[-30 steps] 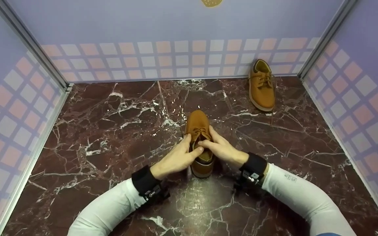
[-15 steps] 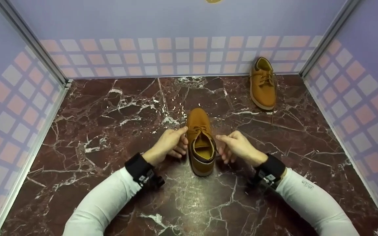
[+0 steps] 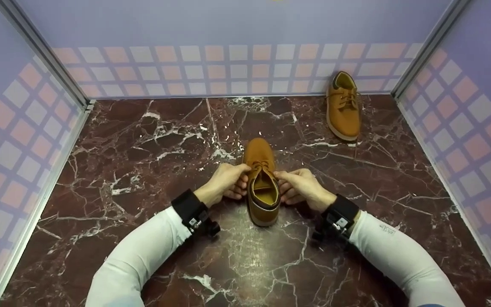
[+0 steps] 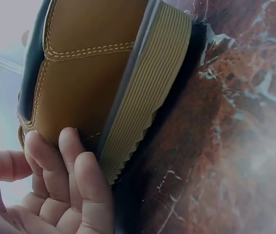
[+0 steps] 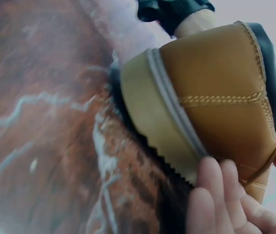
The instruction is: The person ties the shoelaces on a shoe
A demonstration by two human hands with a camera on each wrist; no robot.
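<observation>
A tan leather lace-up shoe (image 3: 259, 151) stands on the marbled surface in front of me in the head view, toe pointing away. At its left side is my left hand (image 3: 228, 181), thumb and index finger pinching at the lace by the eyelets. Its other fingers curl against the shoe's side in the left wrist view. My right hand (image 3: 303, 187) mirrors it on the right. The shoelace (image 5: 269, 163) runs down to its thumb and index finger, while the other fingertips lie along the upper and sole. Most of the lace between the left fingertips is hidden.
A matching tan shoe (image 3: 344, 111) leans heel-up against the back wall (image 3: 211, 70) at the right, its toe facing me. Tiled-pattern side walls (image 3: 15, 140) bound the dark red marbled surface (image 3: 151, 145).
Both hands have come out of the shoe's opening, where the thumbs were pressing, moved apart to either side, then closed in on the lace. The shoe stays in place.
</observation>
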